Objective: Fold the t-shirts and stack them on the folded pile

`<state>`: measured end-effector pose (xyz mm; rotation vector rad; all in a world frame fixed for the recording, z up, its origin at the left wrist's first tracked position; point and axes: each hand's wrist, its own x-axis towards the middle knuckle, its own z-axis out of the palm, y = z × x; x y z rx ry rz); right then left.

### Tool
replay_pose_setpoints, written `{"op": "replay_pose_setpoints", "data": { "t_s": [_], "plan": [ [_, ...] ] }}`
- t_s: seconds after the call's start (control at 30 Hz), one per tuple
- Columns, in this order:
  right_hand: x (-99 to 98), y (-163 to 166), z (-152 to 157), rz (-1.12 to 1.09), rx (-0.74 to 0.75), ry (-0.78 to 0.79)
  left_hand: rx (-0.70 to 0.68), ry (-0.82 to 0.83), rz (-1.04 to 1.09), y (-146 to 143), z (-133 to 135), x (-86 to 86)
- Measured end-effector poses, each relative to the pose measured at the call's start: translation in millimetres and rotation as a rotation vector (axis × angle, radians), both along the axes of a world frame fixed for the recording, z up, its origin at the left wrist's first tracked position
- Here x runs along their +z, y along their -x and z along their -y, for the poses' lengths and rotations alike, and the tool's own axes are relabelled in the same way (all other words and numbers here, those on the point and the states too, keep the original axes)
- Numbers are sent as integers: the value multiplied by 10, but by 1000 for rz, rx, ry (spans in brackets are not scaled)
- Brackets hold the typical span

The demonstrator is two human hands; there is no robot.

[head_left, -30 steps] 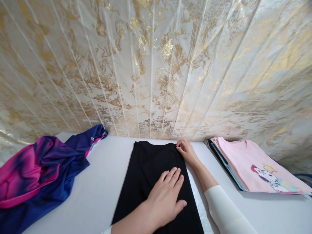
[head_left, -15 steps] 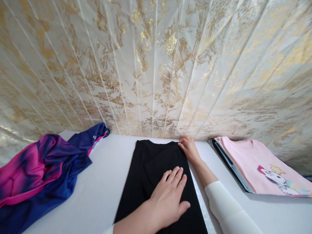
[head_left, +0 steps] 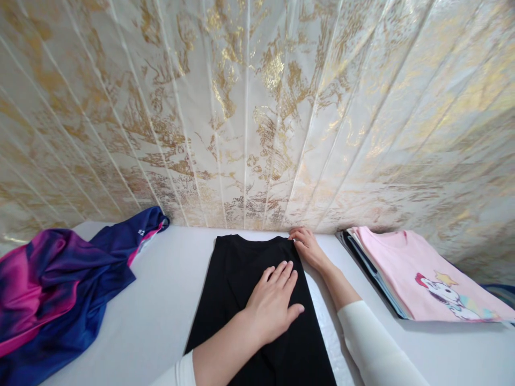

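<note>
A black garment point(head_left: 237, 284), folded into a long narrow strip, lies in the middle of the white table point(head_left: 169, 300). My left hand point(head_left: 273, 305) lies flat on it near the right edge, fingers stretched out and pointing away from me. My right hand point(head_left: 306, 247) reaches to the garment's far right corner by the wall, and its fingers curl onto the cloth's edge there.
A crumpled pink, purple and blue garment point(head_left: 60, 284) lies at the left. A stack of folded clothes topped by a pink shirt point(head_left: 418, 273) with a cartoon print sits at the right. A white and gold curtain point(head_left: 257, 107) hangs behind the table.
My left hand has slid a little farther up the black garment toward the wall. My right hand stays at the far corner. The view has shifted slightly.
</note>
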<state>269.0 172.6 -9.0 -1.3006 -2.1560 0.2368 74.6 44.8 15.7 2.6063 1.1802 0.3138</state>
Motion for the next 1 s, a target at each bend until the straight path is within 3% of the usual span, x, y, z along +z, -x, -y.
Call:
{"op": "replay_pose_setpoints", "data": {
  "t_s": [0.2,0.43,0.77,0.93,1.0],
  "plan": [
    [48,37,34,14,-32,24,5,-24,2,5,32,-26],
    [144,254,-56,68,-185,119,17,-55,20,-12,28,-77],
    [199,427,-147,181,-229,166,105,-2,13,-38,54,-85],
    [188,454,-74,204,-242,153,21,82,26,122,-74,86],
    [197,458,-58,206,-240,143,79,54,26,308,-227,200]
  ]
}}
